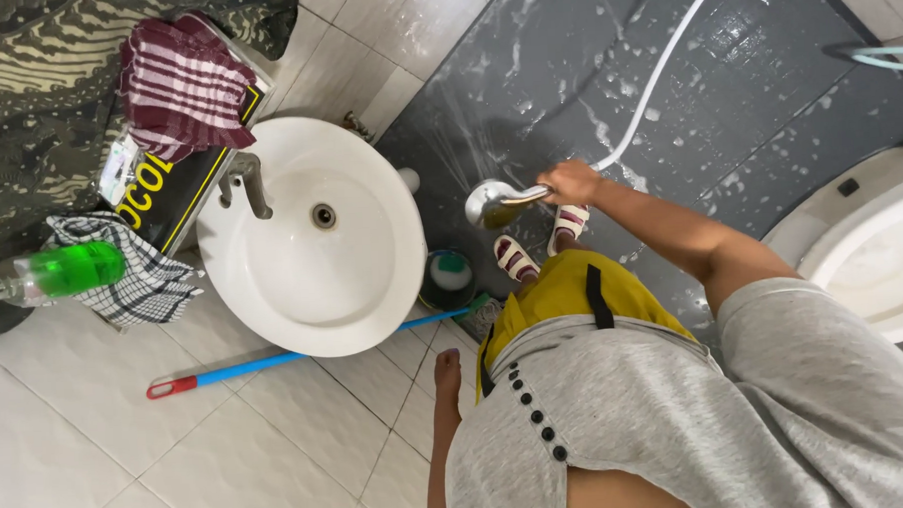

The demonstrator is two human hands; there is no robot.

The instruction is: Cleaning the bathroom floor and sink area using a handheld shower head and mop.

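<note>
From the head view, the right hand (572, 183) was closed around the handle of a shower head (492, 203), its fingers wrapped tight. The head's round face stuck out to the left of the fist, and water sprayed from it up and leftward over the dark wet floor (746, 83). A white hose (655, 77) ran from the back of the fist up and to the right. Just below the fist stood two feet in white sandals (541, 241), and left of those a small bucket (446, 280) holding a green sponge.

The left hand (447, 369) hung low beside the grey shirt, holding nothing, fingers loosely curled, well apart from the shower head. A blue mop handle (265, 363) lay on the tiles just above and left of it. Beyond the handle sat a white basin (311, 239), and a toilet (872, 259) stood far to the right of the fist.
</note>
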